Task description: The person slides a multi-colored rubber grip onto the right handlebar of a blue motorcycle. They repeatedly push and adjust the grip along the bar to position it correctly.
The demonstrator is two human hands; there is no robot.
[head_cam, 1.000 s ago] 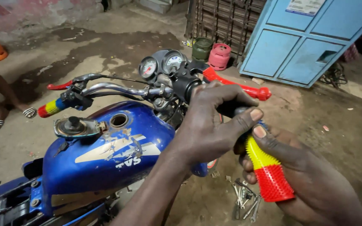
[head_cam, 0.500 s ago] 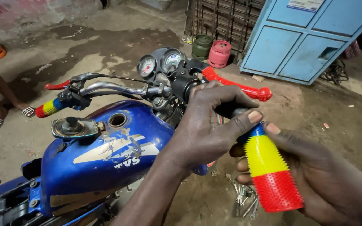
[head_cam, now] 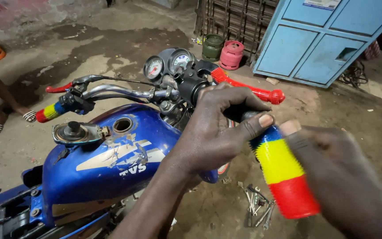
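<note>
At centre frame the left hand (head_cam: 219, 128) clamps the black handlebar end (head_cam: 237, 114), steadying it, while the blurred right hand (head_cam: 341, 177) wraps the ribbed blue-yellow-red rubber grip (head_cam: 281, 172), aligned with the bar.

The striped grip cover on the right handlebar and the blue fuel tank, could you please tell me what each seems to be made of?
The grip cover looks like soft rubber or silicone: matte blue, yellow and red bands covered in fine nubs, held by the right hand while the left hand grasps the bar. The fuel tank appears to be painted metal: glossy blue, with chipped, scuffed patches.
</note>
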